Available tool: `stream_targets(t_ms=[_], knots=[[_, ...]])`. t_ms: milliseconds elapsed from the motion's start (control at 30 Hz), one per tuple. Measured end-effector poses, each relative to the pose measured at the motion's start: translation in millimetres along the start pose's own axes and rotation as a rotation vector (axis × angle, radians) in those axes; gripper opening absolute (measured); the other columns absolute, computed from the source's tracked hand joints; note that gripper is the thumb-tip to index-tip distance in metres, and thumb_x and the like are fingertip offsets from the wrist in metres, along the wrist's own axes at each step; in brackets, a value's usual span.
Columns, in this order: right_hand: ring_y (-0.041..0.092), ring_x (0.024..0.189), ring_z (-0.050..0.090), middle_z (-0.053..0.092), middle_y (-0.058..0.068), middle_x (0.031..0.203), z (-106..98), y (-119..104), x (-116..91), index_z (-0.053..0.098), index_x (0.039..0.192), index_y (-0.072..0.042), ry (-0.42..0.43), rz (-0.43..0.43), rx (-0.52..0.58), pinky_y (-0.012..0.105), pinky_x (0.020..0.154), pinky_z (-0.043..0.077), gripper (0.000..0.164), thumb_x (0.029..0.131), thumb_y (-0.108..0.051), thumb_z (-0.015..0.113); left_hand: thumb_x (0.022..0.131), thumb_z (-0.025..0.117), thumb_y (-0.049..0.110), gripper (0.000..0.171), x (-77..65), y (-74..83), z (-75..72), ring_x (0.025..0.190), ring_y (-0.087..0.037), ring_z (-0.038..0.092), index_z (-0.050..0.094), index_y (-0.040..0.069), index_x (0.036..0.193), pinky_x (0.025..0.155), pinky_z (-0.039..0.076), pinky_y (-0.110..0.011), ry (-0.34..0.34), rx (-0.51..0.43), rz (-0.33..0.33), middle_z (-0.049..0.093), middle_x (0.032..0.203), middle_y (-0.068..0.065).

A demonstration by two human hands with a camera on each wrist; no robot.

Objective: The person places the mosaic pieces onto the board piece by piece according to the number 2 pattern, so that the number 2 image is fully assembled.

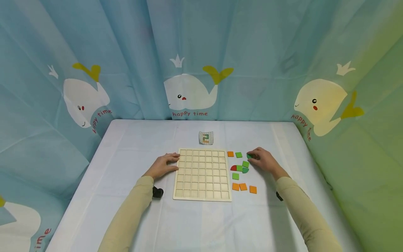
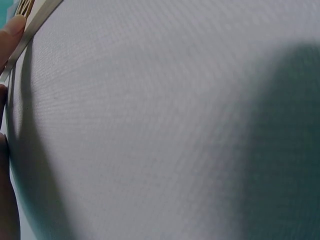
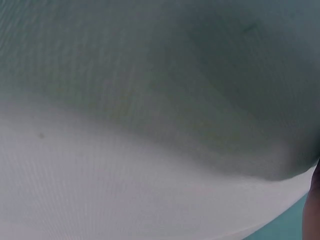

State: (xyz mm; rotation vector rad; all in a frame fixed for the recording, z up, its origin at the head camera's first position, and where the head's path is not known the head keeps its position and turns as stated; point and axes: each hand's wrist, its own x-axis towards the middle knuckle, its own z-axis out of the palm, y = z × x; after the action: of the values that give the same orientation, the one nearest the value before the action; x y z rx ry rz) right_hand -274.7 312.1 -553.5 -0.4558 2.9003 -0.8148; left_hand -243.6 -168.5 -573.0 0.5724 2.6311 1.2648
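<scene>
A cream grid board (image 1: 203, 200) lies flat on the table. My left hand (image 1: 162, 165) touches the board's left edge with relaxed fingers; in the left wrist view a fingertip (image 2: 14, 27) meets the board's rim (image 2: 35, 22). To the right of the board, my right hand (image 1: 263, 160) pinches a dark green tile (image 1: 249, 156), its shape partly covered by the fingers. Beside that hand lie a light green square (image 1: 245, 164), a dark green quarter-round tile (image 1: 245, 170) and a red quarter-round tile (image 1: 233, 168). The right wrist view shows mostly cloth and shadow.
Several orange squares, one of them an orange square (image 1: 253, 189), and further light green squares such as a green square (image 1: 235, 176) lie right of the board. Behind it is a small pattern card (image 1: 206, 138). A whale-print curtain (image 1: 195, 35) surrounds the white-covered table (image 1: 135, 136).
</scene>
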Motion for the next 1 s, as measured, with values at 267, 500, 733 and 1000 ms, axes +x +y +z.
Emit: stream_targets(t_ms=[267, 500, 733, 1000], knots=[[0.029, 0.092, 0.056, 0.061, 0.020, 0.108, -1.0, 0.7, -2.4, 0.065, 0.122, 0.005, 0.061, -0.024, -0.012, 0.046, 0.082, 0.053, 0.032, 0.095, -0.012, 0.063, 0.085, 0.078, 0.026, 0.051, -0.4, 1.9, -0.6, 0.140, -0.024, 0.037, 0.064, 0.004, 0.129, 0.124, 0.015, -0.037, 0.001, -0.008, 0.004, 0.051, 0.145, -0.001], [0.038, 0.103, 0.061, 0.066, 0.023, 0.112, -1.7, -0.1, -5.1, 0.068, 0.115, 0.004, 0.183, 0.082, -0.028, 0.055, 0.092, 0.053, 0.026, 0.099, -0.012, 0.056, 0.085, 0.078, 0.026, 0.052, -1.1, 1.0, 0.6, 0.142, -0.026, 0.035, 0.063, 0.005, 0.130, 0.122, 0.024, -0.041, 0.006, -0.001, -0.002, 0.051, 0.145, -0.001], [0.033, 0.089, 0.064, 0.070, 0.018, 0.098, -8.7, 4.8, -12.1, 0.072, 0.108, 0.003, 0.203, 0.112, -0.065, 0.051, 0.079, 0.055, 0.031, 0.096, -0.024, 0.062, 0.085, 0.078, 0.027, 0.052, -2.0, 2.8, -0.9, 0.142, -0.026, 0.034, 0.063, 0.006, 0.130, 0.123, 0.022, -0.041, 0.005, 0.006, -0.012, 0.051, 0.145, -0.001], [0.031, 0.094, 0.055, 0.059, 0.018, 0.109, -8.7, 15.4, -12.7, 0.067, 0.121, 0.003, 0.082, -0.054, -0.021, 0.049, 0.082, 0.052, 0.039, 0.088, -0.016, 0.075, 0.085, 0.078, 0.024, 0.052, -1.7, 5.3, -1.2, 0.141, -0.027, 0.036, 0.063, 0.003, 0.130, 0.122, 0.023, -0.043, 0.002, -0.005, 0.001, 0.051, 0.145, -0.002]])
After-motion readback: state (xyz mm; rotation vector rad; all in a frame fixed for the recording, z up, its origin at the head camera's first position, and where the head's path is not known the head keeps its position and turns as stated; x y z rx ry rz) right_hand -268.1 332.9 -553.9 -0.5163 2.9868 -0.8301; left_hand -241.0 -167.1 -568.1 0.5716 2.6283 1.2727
